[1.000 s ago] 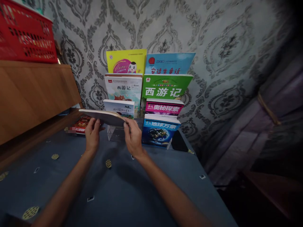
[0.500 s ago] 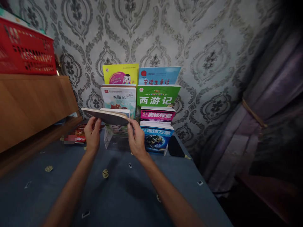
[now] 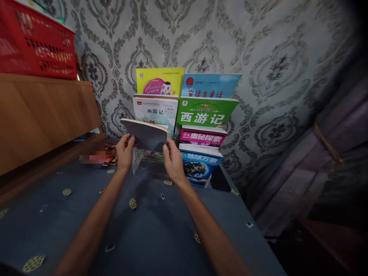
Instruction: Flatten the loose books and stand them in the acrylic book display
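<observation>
I'm only getting the head cam here; it looks forward and down over the blue cloth [image 3: 155, 237], pretty close to the left hand [image 3: 124, 154] and right hand [image 3: 174, 163]; patterned wall [image 3: 207, 42] fills the far side.

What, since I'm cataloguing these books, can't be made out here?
In the head view:
Held book: far side, turned away from the camera.
White book: most of its lower cover, behind the held book.
Red basket: left end, cut off by the picture's edge.
Red printed item: lettering, lost in a pixelated blur.
</observation>
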### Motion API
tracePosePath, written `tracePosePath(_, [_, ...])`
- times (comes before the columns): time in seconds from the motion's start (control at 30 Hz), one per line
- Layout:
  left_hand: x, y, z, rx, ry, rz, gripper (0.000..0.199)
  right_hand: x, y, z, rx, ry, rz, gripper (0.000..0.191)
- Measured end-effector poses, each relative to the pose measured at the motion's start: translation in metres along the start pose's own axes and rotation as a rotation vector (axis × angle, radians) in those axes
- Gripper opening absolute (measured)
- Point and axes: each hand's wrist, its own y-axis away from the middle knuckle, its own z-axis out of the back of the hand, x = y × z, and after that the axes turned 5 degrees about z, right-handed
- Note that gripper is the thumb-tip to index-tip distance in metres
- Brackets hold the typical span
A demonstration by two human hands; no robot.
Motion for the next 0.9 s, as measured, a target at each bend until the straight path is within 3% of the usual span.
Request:
tracePosePath(0.4, [0.006,-0.008,0.005,0.060,-0.061,-0.018,0.035,-0.007,0.003,0.004,0.064,0.091,0.007,0.044])
tracePosePath(0.77, [0.009,-0.016,0.004,0.051,-0.161,-0.113,0.036,-0.012,-0.008,0.016,0.076,-0.307,-0.182,0.051])
tracePosePath(0.9, [0.013,-0.019,0.003,0.045,-0.191,-0.158,0.037,-0.011,-0.008,0.016,0.106,-0.339,-0.243,0.055])
